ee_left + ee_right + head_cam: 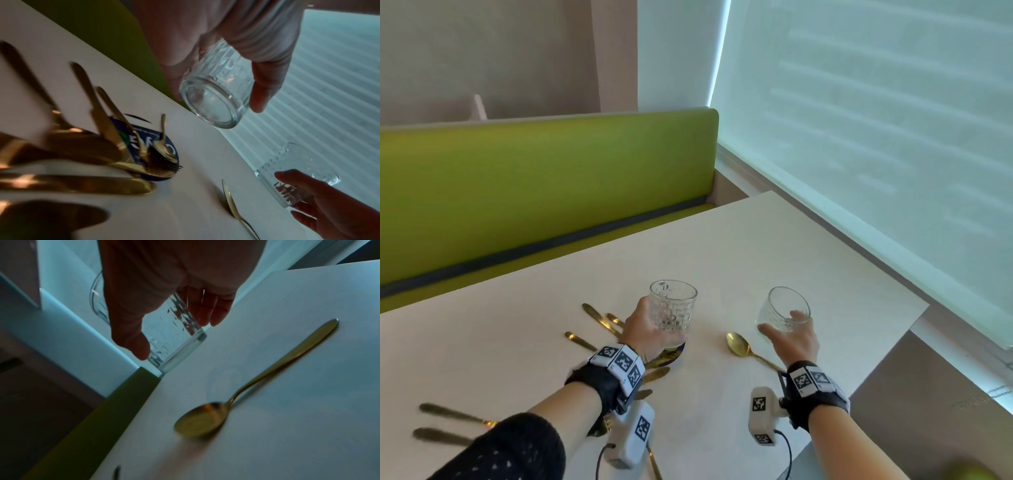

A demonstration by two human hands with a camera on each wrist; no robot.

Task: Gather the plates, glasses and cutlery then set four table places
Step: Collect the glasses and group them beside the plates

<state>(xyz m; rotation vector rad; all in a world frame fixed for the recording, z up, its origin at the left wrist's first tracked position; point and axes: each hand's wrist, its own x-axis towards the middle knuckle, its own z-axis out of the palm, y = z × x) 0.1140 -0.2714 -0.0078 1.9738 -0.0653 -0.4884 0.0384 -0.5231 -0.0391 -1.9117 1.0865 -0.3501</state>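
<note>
My left hand (650,329) grips a clear patterned glass (673,308) above the white table (808,246); in the left wrist view that left glass (218,91) is lifted off the surface, held by thumb and fingers. My right hand (789,337) holds a second glass (786,310), tilted, and the right wrist view shows this tilted glass (174,331) in the air near the table's far corner. A gold spoon (743,347) lies between the hands. Several gold knives, forks and spoons (115,146) lie in a heap under my left wrist.
A blue round coaster (152,144) lies under part of the cutlery heap. A green bench (544,185) runs along the table's far side. A window with a lowered blind (876,120) borders the right. More cutlery handles (445,421) lie near left.
</note>
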